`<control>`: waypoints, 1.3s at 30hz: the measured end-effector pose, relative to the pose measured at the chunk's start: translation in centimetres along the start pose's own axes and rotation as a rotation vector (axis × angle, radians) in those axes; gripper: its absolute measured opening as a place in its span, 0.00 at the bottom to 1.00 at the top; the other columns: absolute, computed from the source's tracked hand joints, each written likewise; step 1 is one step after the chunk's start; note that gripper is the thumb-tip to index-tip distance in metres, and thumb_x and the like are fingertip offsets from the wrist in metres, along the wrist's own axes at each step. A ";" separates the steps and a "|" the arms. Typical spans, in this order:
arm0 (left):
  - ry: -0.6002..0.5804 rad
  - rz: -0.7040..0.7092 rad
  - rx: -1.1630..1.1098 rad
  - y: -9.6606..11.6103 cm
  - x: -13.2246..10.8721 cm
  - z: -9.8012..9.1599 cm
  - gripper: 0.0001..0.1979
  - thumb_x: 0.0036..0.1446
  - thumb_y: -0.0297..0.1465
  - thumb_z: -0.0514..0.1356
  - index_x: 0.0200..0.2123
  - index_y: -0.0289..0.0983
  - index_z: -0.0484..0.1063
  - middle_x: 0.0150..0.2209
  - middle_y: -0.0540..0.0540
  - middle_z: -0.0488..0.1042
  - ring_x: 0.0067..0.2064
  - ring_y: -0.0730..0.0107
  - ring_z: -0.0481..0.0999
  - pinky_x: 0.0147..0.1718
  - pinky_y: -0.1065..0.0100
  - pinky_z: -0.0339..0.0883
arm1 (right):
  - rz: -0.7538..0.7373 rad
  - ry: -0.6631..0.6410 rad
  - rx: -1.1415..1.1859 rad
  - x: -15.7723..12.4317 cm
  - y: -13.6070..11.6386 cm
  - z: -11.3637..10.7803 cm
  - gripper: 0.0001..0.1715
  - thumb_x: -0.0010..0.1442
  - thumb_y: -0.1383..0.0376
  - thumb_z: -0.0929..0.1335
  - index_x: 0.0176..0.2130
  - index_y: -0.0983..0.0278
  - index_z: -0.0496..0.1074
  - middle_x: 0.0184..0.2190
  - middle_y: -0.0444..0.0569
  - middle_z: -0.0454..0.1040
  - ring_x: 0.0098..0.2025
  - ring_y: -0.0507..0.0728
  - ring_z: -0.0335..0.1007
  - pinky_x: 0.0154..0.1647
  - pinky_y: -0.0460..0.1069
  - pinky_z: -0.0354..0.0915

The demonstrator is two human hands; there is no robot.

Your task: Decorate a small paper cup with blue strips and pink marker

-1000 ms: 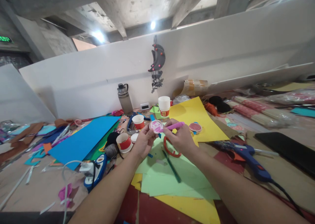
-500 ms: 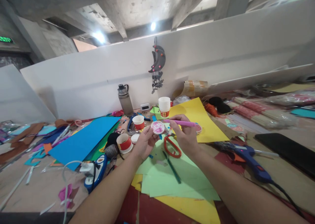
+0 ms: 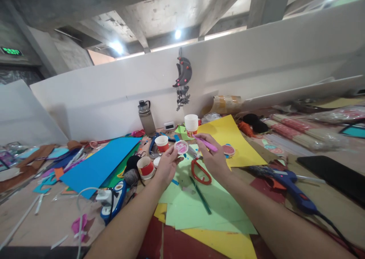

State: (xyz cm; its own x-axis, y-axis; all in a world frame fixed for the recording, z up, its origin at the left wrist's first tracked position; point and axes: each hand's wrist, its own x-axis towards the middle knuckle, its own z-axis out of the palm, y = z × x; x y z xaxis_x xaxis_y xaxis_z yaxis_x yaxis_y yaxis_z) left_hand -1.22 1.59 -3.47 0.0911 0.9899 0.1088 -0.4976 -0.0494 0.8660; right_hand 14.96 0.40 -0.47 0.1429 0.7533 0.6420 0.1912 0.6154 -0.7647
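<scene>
My left hand (image 3: 167, 164) pinches the edge of a small round white disc (image 3: 180, 147) coloured in pink-purple patches, with a blue piece (image 3: 176, 138) at its edge. A purple marker (image 3: 209, 144) is gripped in my right hand (image 3: 212, 156); its front end points up and left, apart from the disc. Below the hands, scissors with a red-orange handle (image 3: 202, 181) and a dark green pencil (image 3: 201, 196) lie on light green paper (image 3: 211, 223). Another round coloured piece (image 3: 228, 149) rests on yellow paper (image 3: 242, 147), right of my right hand.
Paper cups (image 3: 146, 168) stand left and behind, beside a stack of white cups (image 3: 191, 123). Blue card (image 3: 99, 162) and a power strip (image 3: 114, 204) lie left. To the right are a blue glue gun (image 3: 296, 190) and a black phone-like slab (image 3: 332, 175). A bottle (image 3: 146, 118) stands behind.
The marker has swung to a steeper slant, and its front end has come away from the disc. My left hand still holds the disc. The view has shifted slightly.
</scene>
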 end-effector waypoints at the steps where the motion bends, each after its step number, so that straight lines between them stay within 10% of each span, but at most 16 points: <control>1: 0.000 -0.003 0.002 0.0 0.0 0.0 0.18 0.47 0.36 0.66 0.42 0.35 0.74 0.41 0.44 0.75 0.37 0.73 0.73 0.34 0.71 0.67 | -0.011 0.001 -0.023 0.0 0.2 0.1 0.12 0.61 0.61 0.63 0.43 0.62 0.70 0.42 0.50 0.72 0.46 0.58 0.67 0.49 0.54 0.62; 19: 0.030 -0.026 -0.108 0.3 -0.2 0.0 0.11 0.49 0.34 0.64 0.34 0.33 0.72 0.32 0.44 0.76 0.33 0.72 0.75 0.36 0.67 0.70 | -0.041 -0.196 -0.002 -0.4 0.1 0.1 0.10 0.60 0.61 0.64 0.39 0.61 0.72 0.37 0.47 0.75 0.40 0.56 0.71 0.41 0.49 0.65; 31: 0.183 -0.211 0.458 -0.7 0.3 -0.9 0.15 0.42 0.37 0.67 0.29 0.32 0.72 0.24 0.44 0.74 0.21 0.71 0.71 0.18 0.70 0.65 | 0.184 0.054 0.102 1.1 1.5 -0.4 0.16 0.57 0.54 0.65 0.36 0.65 0.70 0.25 0.46 0.71 0.28 0.53 0.66 0.28 0.48 0.63; 39: 0.167 0.229 0.983 2.3 0.0 -0.7 0.16 0.45 0.41 0.65 0.17 0.35 0.72 0.19 0.46 0.71 0.22 0.73 0.65 0.20 0.73 0.53 | 0.149 0.051 0.073 1.1 1.5 -0.3 0.14 0.57 0.57 0.65 0.40 0.63 0.70 0.34 0.48 0.73 0.35 0.55 0.69 0.34 0.49 0.65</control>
State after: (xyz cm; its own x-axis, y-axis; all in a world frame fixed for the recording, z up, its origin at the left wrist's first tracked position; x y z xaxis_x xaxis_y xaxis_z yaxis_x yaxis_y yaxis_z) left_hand -2.97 1.59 -1.79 -0.0763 0.9450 0.3179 0.4465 -0.2527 0.8584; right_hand 15.73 2.08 -0.92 0.2137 0.8257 0.5221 0.0933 0.5147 -0.8523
